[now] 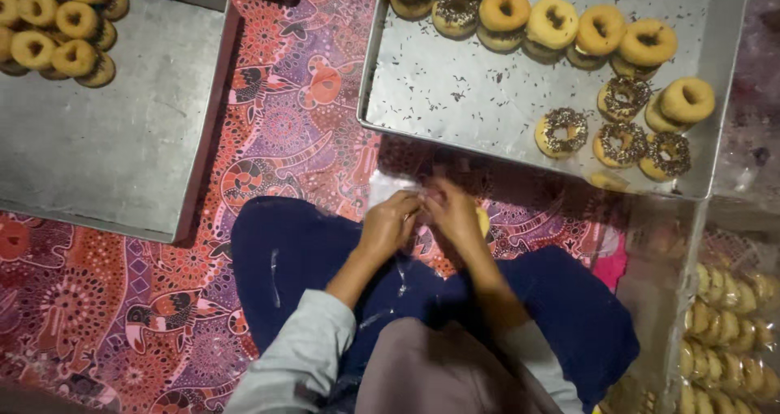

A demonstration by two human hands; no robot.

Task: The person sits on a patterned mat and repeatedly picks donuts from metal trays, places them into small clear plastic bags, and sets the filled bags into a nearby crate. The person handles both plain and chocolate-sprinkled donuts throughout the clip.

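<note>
Lap first: dark blue trousers (301, 260) w/ pale streaks, person sitting cross-legged on a patterned red-purple mat (276, 130). Both hands meet just past the knees. Left hand (388, 225) is curled, fingers pinched on a thin clear plastic bag (386, 188); right hand (455, 212) is closed too, working the same bag from the other side, w/ a bit of yellow doughnut (483, 219) peeking out by its edge. Blurry, so exact grip on the doughnut is hard to tell.

Beyond the hands sits a big metal tray (455, 105) scattered w/ choc sprinkles; sprinkle-topped doughnuts (562, 131) and plain ones (552, 22) line its far and right sides. Another tray (122, 146) to the left, plain doughnuts (57, 24) in its corner. Bagged doughnuts (727, 333) stacked lower right.

Risks, as I judge it: thin bag could tear or slip since both hands pinch v. close together; topping may rub off inside the plastic; the doughnut could drop onto the mat if the opening collapses.
</note>
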